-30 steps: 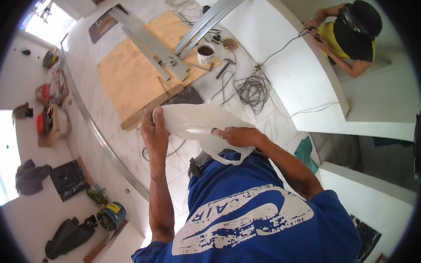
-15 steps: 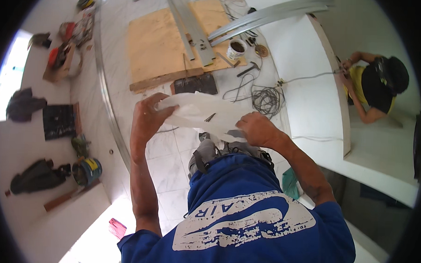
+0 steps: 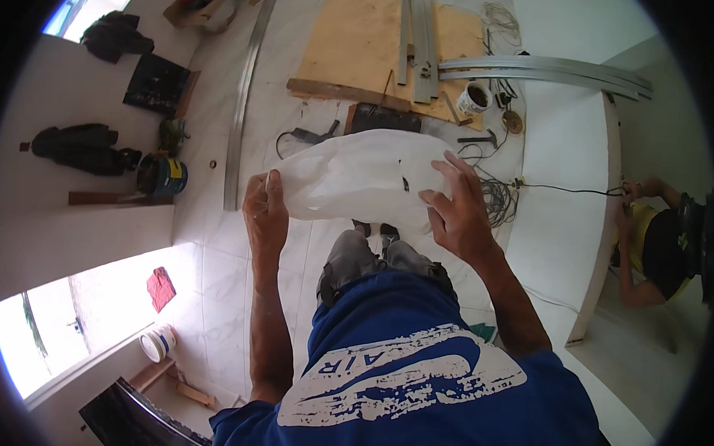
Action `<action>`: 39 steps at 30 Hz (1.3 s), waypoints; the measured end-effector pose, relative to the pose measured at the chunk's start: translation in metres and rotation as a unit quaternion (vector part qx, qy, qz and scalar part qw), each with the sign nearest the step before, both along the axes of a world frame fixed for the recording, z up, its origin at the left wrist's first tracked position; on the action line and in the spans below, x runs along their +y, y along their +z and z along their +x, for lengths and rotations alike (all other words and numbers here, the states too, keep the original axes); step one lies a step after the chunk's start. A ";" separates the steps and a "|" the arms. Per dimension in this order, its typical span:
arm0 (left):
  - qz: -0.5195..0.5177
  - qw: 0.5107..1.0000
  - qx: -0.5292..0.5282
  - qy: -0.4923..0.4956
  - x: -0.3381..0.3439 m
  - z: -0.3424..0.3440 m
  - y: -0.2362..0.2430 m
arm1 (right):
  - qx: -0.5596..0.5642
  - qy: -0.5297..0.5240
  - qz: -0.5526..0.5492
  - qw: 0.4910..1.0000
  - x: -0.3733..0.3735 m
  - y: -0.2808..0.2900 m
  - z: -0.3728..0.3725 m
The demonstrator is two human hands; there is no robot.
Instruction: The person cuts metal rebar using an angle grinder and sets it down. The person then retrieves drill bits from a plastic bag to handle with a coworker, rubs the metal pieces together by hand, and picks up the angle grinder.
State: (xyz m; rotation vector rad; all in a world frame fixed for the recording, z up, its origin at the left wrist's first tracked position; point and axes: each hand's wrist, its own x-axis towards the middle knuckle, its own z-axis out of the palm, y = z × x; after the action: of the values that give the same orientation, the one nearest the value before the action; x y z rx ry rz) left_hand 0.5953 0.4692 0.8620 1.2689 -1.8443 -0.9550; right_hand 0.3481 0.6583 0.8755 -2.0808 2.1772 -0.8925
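A thin white sheet (image 3: 339, 175), plastic-like and wrinkled, stretches between my hands in front of my legs. My left hand (image 3: 266, 212) grips its left edge, thumb on top. At the right edge, my right hand (image 3: 460, 211) holds it with thumb and fingers partly spread against the material. Two small dark marks show on the sheet near my right fingers; whether these are holes or bits lying on it I cannot tell.
Beyond the sheet lie a power tool (image 3: 313, 133), a hammer (image 3: 479, 138), coiled cable (image 3: 499, 200) and a tan board (image 3: 347, 46) bearing metal profiles (image 3: 422, 56). A bucket (image 3: 474, 98) stands beside them. Behind the low white wall (image 3: 560, 159) at right, another person (image 3: 655, 245) handles a cable.
The view has swung left, showing more of the left floor and a power tool. The sheet has been spread flatter, and my right fingers have opened out somewhat along its edge.
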 end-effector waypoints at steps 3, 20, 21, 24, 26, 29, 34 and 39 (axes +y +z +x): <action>0.102 0.993 -0.048 0.020 0.026 0.026 -0.011 | -0.051 0.007 0.006 0.999 0.004 -0.011 0.017; 0.200 0.962 0.101 -0.158 0.116 0.185 0.050 | -0.335 0.136 0.176 0.916 -0.008 0.005 0.271; 0.189 0.965 0.108 -0.148 0.115 0.206 0.059 | -0.338 0.147 0.180 0.912 -0.012 -0.001 0.286; 0.166 0.957 0.142 -0.189 0.119 0.283 0.067 | -0.368 0.170 0.167 0.899 -0.021 -0.007 0.324; 0.010 0.981 0.162 -0.105 0.122 0.339 0.060 | -0.397 0.189 0.151 0.885 -0.027 0.003 0.347; 0.072 0.988 0.096 0.099 0.141 0.402 -0.012 | -0.410 0.269 0.224 0.842 -0.039 0.022 0.381; 0.248 0.946 0.178 0.113 0.212 0.419 -0.124 | -0.396 0.407 0.188 0.802 -0.044 0.035 0.463; 0.100 0.841 0.434 0.308 0.252 0.407 -0.159 | -0.347 0.440 0.297 0.773 -0.030 0.028 0.521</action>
State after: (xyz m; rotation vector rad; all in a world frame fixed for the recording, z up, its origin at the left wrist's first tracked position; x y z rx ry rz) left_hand 1.0021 0.7214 0.7031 1.1413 -0.5864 -1.0969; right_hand 0.8690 0.6279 0.9038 -1.6914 0.7725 -0.5730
